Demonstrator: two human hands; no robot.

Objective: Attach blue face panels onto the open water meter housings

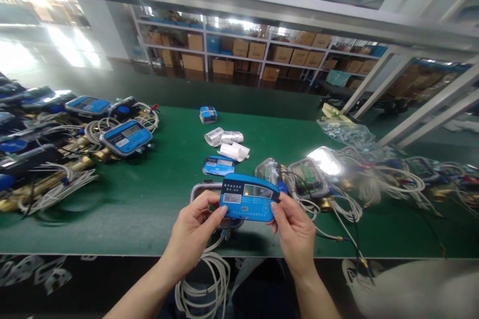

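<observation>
Between my two hands is a blue and black faceplate label point(249, 198) with a window and white print. My left hand point(196, 224) pinches its left end, thumb in front. On the right end, my right hand point(294, 229) grips with thumb and fingers. Behind and below the label, partly hidden, lies a meter housing point(198, 190) with a clear rim. Its coiled white cable point(204, 284) hangs over the table's front edge. Another blue label point(219, 165) lies flat just beyond, beside curled pieces of white backing paper point(234, 151).
A banded stack of blue labels point(208, 114) sits farther back on the green table point(175, 154). Meters with blue faces point(127, 137) and cables crowd the left. Open meters showing circuit boards point(309, 178) lie on the right, near a plastic bag point(348, 132). Shelves with cardboard boxes point(282, 55) stand behind.
</observation>
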